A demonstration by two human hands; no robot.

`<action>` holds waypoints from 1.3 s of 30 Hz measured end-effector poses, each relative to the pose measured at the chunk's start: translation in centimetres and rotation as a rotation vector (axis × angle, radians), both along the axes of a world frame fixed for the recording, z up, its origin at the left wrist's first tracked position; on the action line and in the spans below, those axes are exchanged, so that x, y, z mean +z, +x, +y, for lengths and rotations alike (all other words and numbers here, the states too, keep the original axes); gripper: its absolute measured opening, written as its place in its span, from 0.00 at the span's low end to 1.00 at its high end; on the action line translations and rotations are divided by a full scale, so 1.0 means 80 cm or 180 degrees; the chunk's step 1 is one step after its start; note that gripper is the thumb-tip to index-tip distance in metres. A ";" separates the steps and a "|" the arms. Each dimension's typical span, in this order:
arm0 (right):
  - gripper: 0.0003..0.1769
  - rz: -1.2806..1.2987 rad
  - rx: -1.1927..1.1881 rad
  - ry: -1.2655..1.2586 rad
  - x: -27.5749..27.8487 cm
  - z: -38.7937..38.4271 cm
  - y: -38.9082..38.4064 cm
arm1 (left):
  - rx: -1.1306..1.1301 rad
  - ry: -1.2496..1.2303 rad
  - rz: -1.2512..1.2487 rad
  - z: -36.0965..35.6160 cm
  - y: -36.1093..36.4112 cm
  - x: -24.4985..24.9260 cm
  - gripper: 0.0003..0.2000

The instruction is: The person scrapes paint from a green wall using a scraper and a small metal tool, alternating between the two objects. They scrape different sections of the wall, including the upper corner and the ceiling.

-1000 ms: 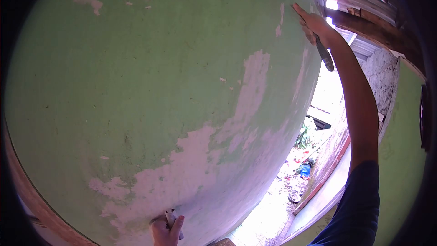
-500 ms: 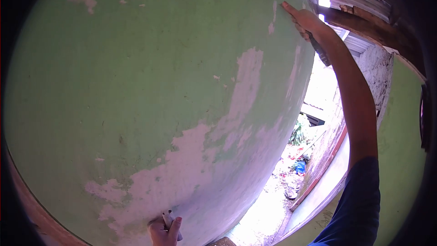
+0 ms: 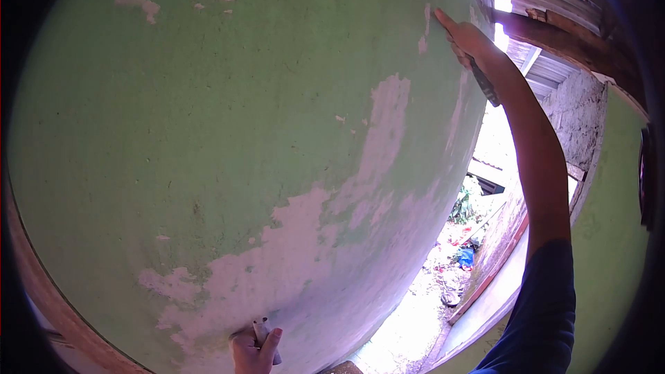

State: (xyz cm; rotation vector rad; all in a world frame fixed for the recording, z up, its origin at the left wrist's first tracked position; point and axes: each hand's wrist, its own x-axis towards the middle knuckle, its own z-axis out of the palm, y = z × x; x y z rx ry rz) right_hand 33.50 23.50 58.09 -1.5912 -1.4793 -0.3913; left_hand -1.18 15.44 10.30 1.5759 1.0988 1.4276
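Where the green wall (image 3: 228, 131) bulges nearest the camera, the left hand (image 3: 251, 353) has its fingers closed around a small pale stub (image 3: 261, 331) pressed to a bare patch. Higher and farther off, the right hand (image 3: 471, 41) grips a dark flat tool (image 3: 487, 86) against the wall. The tool looks stiff and light, best held by its handle.

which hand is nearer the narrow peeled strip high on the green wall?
Right. The right hand, gripping a dark-handled tool, is beside the strip; the left hand, holding a small pale object, is far below.
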 end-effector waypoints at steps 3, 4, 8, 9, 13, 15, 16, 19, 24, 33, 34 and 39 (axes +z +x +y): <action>0.35 0.0329 0.0323 0.0229 0.016 0.008 -0.013 | 0.0110 0.0116 -0.0037 0.005 0.004 -0.006 0.14; 0.35 0.0346 0.0301 0.0194 0.016 0.006 -0.011 | 0.0090 0.0079 -0.0020 0.002 0.010 -0.007 0.14; 0.35 0.0212 0.0065 -0.0026 0.010 -0.011 0.004 | 0.0230 -0.0005 -0.0026 0.005 0.008 -0.008 0.14; 0.34 0.0156 -0.0003 -0.0167 0.010 -0.013 0.005 | 0.0232 -0.0016 -0.0015 0.005 0.009 -0.010 0.14; 0.35 -0.0201 0.0350 0.0014 0.019 0.011 0.003 | 0.0318 -0.0006 -0.0016 0.002 0.009 -0.003 0.15; 0.36 0.0222 0.0488 0.0567 0.041 0.021 -0.013 | 0.0365 -0.0175 0.0039 -0.001 0.012 0.002 0.15; 0.36 0.0227 0.0486 0.0562 0.046 0.019 -0.016 | 0.0365 -0.0180 0.0045 0.000 0.014 0.001 0.15; 0.37 0.0143 0.0164 0.0416 0.047 0.003 -0.002 | 0.0435 0.0011 0.0202 0.005 0.013 -0.013 0.15; 0.36 -0.0292 -0.0423 0.0032 -0.011 -0.016 0.016 | 0.0368 -0.0040 0.0179 0.003 0.006 -0.009 0.16; 0.39 -0.0373 -0.0437 -0.0252 -0.029 -0.015 0.018 | 0.0078 -0.0455 -0.0130 0.001 0.020 0.002 0.16; 0.39 -0.0260 -0.0379 -0.0228 -0.037 -0.019 0.016 | 0.0083 -0.0469 -0.0062 0.000 0.017 0.005 0.16; 0.37 -0.0201 0.0209 -0.0191 -0.047 0.007 0.037 | 0.0144 -0.0160 0.0122 -0.001 0.013 0.008 0.18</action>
